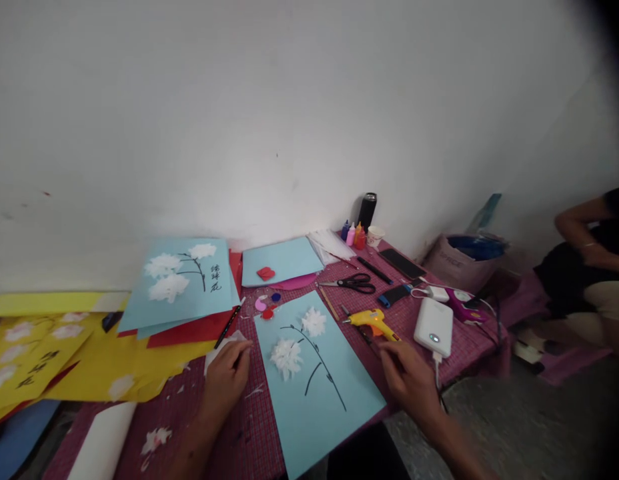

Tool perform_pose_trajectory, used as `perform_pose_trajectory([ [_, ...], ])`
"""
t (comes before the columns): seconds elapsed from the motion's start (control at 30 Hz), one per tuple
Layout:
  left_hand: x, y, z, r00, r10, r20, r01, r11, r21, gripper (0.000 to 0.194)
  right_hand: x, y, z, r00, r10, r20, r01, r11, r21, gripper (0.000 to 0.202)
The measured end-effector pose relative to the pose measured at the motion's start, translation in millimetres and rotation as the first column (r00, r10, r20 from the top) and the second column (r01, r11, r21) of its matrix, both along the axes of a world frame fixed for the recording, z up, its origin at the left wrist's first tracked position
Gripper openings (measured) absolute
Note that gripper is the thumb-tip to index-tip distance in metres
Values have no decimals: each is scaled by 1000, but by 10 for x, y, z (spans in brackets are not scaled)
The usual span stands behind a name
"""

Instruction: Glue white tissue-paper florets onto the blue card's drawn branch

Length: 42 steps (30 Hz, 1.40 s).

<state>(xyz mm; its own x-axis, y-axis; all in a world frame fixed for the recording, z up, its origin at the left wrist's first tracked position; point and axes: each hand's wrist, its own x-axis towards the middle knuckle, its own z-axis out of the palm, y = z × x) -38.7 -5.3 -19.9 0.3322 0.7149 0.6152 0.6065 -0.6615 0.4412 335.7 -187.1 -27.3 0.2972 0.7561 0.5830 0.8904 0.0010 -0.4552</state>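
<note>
I have the blue sheet (309, 427) in the lower centre of the frame, carrying two white flowers (286, 359) and dark drawn stems. Right of it, the right hand (409, 380) has its fingers bent at the handle end of the yellow glue gun (372, 320); from my end I cannot tell whether they grip it. Left of the sheet, the left hand (230, 370) is loosely curled, and I cannot make out anything pinched there.

My main worry is the gun's nozzle, just beside the sheet's right edge: if it is hot, a drip or a nudge could mark the paper, and a careless reach could burn fingers. The flowers look loosely petalled, so a dragging wrist might crush or lift them. The sheet also reaches the near edge of the tablecloth (254, 433), where a leaning body could crease it. At right, the white cable (437, 363) from the power bank (433, 327) hangs close by the right wrist; a snag could pull the bank down. Higher up, the scissors (357, 283) lie with their blades towards the sheet, risky for a blind reach.
</note>
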Motion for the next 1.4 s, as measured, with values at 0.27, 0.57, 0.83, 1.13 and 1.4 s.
perform_pose_trajectory([
  [0.27,9,7,93,999,52,10,-53,998,26,21,-62,-7,-255,994,105,30,-107,990,87,13],
  [0.57,-15,8,93,997,76,35,-76,997,24,19,-57,-13,-272,992,102,68,-107,992,70,13],
  [0.83,16,-93,207,999,20,31,-16,993,-114,23,-55,-7,-258,993,109,46,-111,992,54,13],
  [1.13,-39,-48,127,993,96,67,-94,995,-26,20,-42,2,-280,995,85,48,-89,993,77,13],
  [1.4,-48,13,113,994,96,43,-98,994,47,15,-57,-10,-227,993,103,56,-103,995,-6,14],
])
